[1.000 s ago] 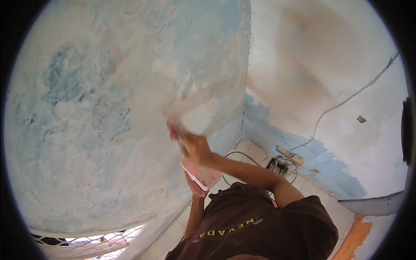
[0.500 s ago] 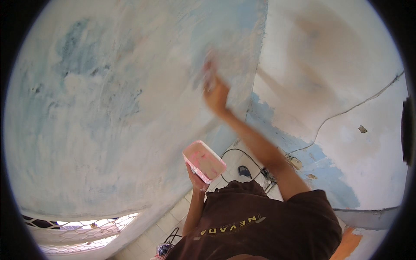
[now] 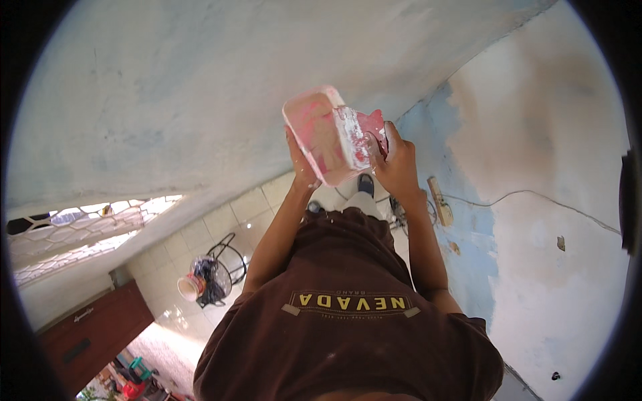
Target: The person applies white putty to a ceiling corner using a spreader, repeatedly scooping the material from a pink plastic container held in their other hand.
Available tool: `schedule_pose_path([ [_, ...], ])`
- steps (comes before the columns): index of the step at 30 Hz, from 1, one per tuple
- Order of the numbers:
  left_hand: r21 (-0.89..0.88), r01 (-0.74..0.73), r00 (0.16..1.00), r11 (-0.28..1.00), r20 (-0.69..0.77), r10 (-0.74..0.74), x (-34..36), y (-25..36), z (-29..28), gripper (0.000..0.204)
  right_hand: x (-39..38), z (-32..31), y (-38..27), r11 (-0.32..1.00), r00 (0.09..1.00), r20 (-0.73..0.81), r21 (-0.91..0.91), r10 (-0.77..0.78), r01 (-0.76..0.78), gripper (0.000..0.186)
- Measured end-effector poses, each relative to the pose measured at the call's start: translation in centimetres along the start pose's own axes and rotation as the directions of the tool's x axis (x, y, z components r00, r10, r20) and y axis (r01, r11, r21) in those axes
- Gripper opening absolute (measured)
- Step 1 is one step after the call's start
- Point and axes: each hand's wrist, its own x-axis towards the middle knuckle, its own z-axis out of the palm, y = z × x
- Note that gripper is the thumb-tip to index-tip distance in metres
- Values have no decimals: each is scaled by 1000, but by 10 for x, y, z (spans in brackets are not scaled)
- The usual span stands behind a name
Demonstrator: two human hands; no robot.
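"Along the right edge of the pink tub (image 3: 340, 178), what is that flat thing?"

"It looks like a pink scraper (image 3: 370, 123). White stuff is stuck all over the side by the tub. The right hand (image 3: 398, 167) has its fingers closed around the outer end."

"And the left hand (image 3: 302, 164)?"

"It hugs the tub's left side, low down by the bottom left corner. I can't see all its fingers, because some are tucked behind. The tub is up in the air over the floor (image 3: 249, 208), near the big wall (image 3: 187, 107)."

"Is the tub heavy?"

"I think it's a bit heavy, because of the wet, tan paste (image 3: 324, 137) in it. The sides look like thin plastic, so they may bend if you squeeze hard. It probably won't break easily."

"Where should you hold it?"

"Low on the left side, with a palm under it, I'd say. The rim looks messy, so it may be slippy there."

"What about the scraper?"

"It should be light. It looks thin, so maybe it bends a little. Hold the outer end, away from the gooey side, with the thumb on one face and fingers on the other."
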Motion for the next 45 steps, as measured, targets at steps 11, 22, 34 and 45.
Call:
schedule_pose_path([
  [11, -55, 6, 987, 998, -160, -15, -33, -9, -6, 76, -16, 66, -29, 984, 984, 99, -89, -147, 156, 33],
  [22, -334, -48, 992, 941, -128, 5, -47, -14, -27, 73, -1, 51, -72, 966, 963, 266, -238, -40, 106, 20],
  [34, -279, -9, 997, 960, -81, -14, -48, -13, -36, 48, -23, 69, -65, 953, 941, 338, -295, 34, 71, 46],
  [45, -212, 184, 974, 960, -93, -207, -51, -6, -22, 83, -40, 64, -31, 999, 974, 226, 21, 25, -31, 26],
])
